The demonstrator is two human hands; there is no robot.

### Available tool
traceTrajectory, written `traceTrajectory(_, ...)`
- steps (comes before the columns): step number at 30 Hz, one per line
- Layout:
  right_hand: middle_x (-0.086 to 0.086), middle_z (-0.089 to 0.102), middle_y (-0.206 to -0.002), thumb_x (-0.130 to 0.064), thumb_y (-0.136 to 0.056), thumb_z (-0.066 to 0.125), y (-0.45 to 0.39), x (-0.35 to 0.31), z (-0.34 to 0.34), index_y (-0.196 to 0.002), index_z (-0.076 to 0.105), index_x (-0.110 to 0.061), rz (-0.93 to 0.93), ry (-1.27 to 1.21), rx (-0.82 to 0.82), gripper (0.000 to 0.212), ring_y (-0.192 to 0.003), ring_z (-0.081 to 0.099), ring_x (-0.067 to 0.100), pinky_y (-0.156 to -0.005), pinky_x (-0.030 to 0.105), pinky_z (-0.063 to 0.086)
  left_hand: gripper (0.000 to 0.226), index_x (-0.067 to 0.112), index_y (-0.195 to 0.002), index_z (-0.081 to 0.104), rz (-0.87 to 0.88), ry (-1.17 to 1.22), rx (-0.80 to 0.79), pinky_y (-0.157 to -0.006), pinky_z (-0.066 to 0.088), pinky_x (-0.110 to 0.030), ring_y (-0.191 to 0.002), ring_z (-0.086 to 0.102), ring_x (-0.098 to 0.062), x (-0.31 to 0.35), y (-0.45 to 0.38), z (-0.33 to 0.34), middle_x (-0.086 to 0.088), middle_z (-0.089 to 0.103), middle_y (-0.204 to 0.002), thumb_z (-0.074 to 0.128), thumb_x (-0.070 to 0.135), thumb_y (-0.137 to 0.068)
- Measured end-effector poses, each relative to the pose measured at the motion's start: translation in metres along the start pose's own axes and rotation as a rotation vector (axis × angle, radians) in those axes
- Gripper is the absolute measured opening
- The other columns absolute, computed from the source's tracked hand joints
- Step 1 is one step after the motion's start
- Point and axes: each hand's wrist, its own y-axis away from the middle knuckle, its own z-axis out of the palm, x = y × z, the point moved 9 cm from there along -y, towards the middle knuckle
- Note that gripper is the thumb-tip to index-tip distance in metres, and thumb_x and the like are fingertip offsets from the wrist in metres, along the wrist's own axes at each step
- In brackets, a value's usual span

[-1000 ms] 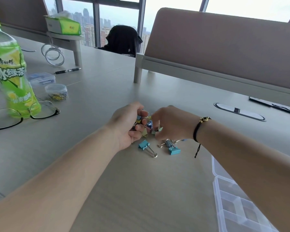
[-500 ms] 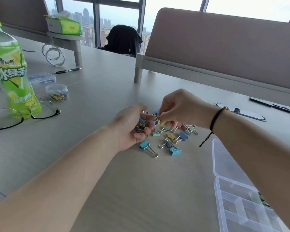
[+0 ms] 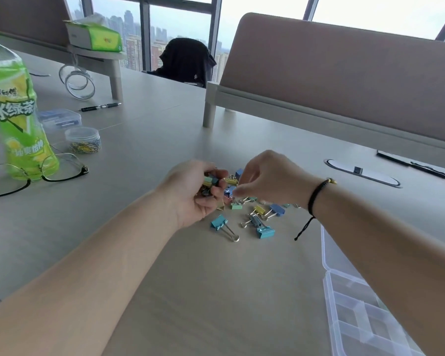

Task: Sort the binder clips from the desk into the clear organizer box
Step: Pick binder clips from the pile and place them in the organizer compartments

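I see the binder clips [image 3: 252, 214] heaped mid-worktop [image 3: 216, 291], with bare surface on the near side of the heap reaching to the bottom edge of frame. Organizer box [image 3: 355, 314] sits near-right of the heap, well apart from it, lid flipped open toward the heap; its right part is hidden under my right forearm and its near end is cut off by the frame. Desk divider panel [image 3: 344, 80] stands beyond the heap, with open worktop between them.

Clips are small and mixed in colour: teal, blue, yellow, pale green, pink, with silver wire handles. A teal clip [image 3: 219, 222] lies at the near-left edge of the heap, handle pointing toward me; another teal clip [image 3: 265, 232] lies just right of it.

Left hand [image 3: 193, 194] is at the left side of the heap, fingers curled round a bunch of clips, a yellow-and-blue one showing at the fingertips. Right hand [image 3: 265, 179] hovers over the heap's far side, fingers pinched narrow at a yellow clip [image 3: 231, 181]; I cannot tell if it is actually gripped, since that spot is blurred. Clips under the right hand are hidden.

Green tea bottle [image 3: 13, 104], glasses [image 3: 49, 170] and a paper-clip tub [image 3: 82, 140] sit well left of the heap.
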Motion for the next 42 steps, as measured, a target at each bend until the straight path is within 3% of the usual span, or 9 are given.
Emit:
traceTrajectory(11,0.004,0.069,-0.081,-0.033,-0.079,0.073,0.003,-0.009,0.023,-0.086,0.074,-0.013,0.011,0.163,0.014,0.021,-0.077,0.066,0.021,-0.063,0.029,0.055,0.045,0.012,-0.078,0.062,0.091,-0.125,-0.005,-0.030,0.018,-0.012,-0.037,0.030,-0.007,0.006,0.003,0.003,-0.001,0.049,-0.052,0.047,0.050,-0.098)
traceTrajectory(17,0.002,0.074,-0.067,-0.019,-0.073,0.076,0.022,0.010,-0.011,-0.074,0.076,-0.018,0.072,-0.107,0.073,0.002,-0.063,0.069,0.016,-0.055,0.024,0.057,0.047,0.018,-0.060,0.045,0.120,-0.230,-0.046,-0.034,0.013,-0.014,-0.039,0.022,-0.010,0.005,0.010,0.010,0.000,0.040,-0.055,0.050,0.046,-0.097)
traceTrajectory(23,0.000,0.076,-0.070,-0.006,-0.074,0.078,0.098,0.054,-0.047,-0.080,0.077,-0.021,0.040,-0.315,0.060,0.017,-0.059,0.071,0.012,-0.063,0.030,0.053,0.051,0.021,-0.055,0.035,0.225,-0.454,-0.149,-0.043,0.007,-0.021,-0.042,0.017,-0.013,0.003,0.019,0.027,-0.001,0.033,-0.056,0.045,0.046,-0.099)
traceTrajectory(26,0.004,0.075,-0.066,-0.006,-0.072,0.081,0.148,0.103,-0.064,-0.080,0.078,-0.021,0.115,-0.369,0.090,0.017,-0.064,0.070,0.019,-0.065,0.039,0.052,0.055,0.014,-0.053,0.036,0.423,-0.606,-0.151,-0.043,0.011,-0.018,-0.044,0.016,-0.011,0.010,0.029,0.040,-0.008,0.029,-0.056,0.046,0.042,-0.100)
traceTrajectory(29,0.006,0.076,-0.069,-0.011,-0.069,0.083,0.190,0.141,-0.076,-0.081,0.078,-0.023,0.167,-0.409,0.123,0.017,-0.082,0.073,0.039,-0.089,0.064,0.051,0.056,0.005,-0.054,0.041,0.739,-0.811,-0.160,-0.043,0.018,-0.019,-0.039,0.022,-0.014,0.019,0.053,0.077,-0.013,0.032,-0.055,0.047,0.043,-0.094)
traceTrajectory(32,0.005,0.076,-0.072,-0.007,-0.068,0.085,0.213,0.158,-0.080,-0.082,0.079,-0.022,0.172,-0.467,0.157,0.022,-0.074,0.075,0.030,-0.091,0.057,0.054,0.054,0.004,-0.058,0.052,0.890,-1.062,-0.266,-0.041,0.027,-0.018,-0.038,0.032,-0.009,-0.005,0.072,0.142,0.006,0.040,-0.045,0.043,0.043,-0.095)
traceTrajectory(35,0.001,0.074,-0.079,-0.007,-0.066,0.087,0.222,0.156,-0.076,-0.084,0.078,-0.026,0.134,-0.521,0.194,0.027,-0.071,0.075,0.025,-0.076,0.061,0.056,0.052,0.013,-0.064,0.061,0.822,-1.290,-0.500,-0.046,0.031,-0.019,-0.042,0.035,-0.006,-0.061,0.081,0.204,0.009,0.041,-0.046,0.042,0.046,-0.100)
traceTrajectory(40,-0.016,0.069,-0.062,-0.007,-0.070,0.087,0.225,0.154,-0.063,-0.078,0.076,-0.021,0.055,-0.525,0.167,0.019,-0.052,0.063,0.001,-0.048,0.013,0.045,0.037,0.023,-0.068,0.057,0.790,-1.540,-0.671,-0.046,0.028,-0.018,-0.044,0.036,-0.005,-0.113,0.086,0.241,0.011,0.042,-0.049,0.045,0.039,-0.099)
traceTrajectory(42,-0.010,0.070,-0.066,-0.011,-0.068,0.089,0.226,0.156,-0.069,-0.076,0.076,-0.024,0.035,-0.481,0.232,0.020,-0.055,0.065,0.009,-0.052,0.020,0.053,0.034,0.024,-0.075,0.060,0.793,-1.543,-0.666,-0.046,0.029,-0.017,-0.045,0.038,-0.004,-0.114,0.085,0.236,0.014,0.045,-0.050,0.044,0.043,-0.097)
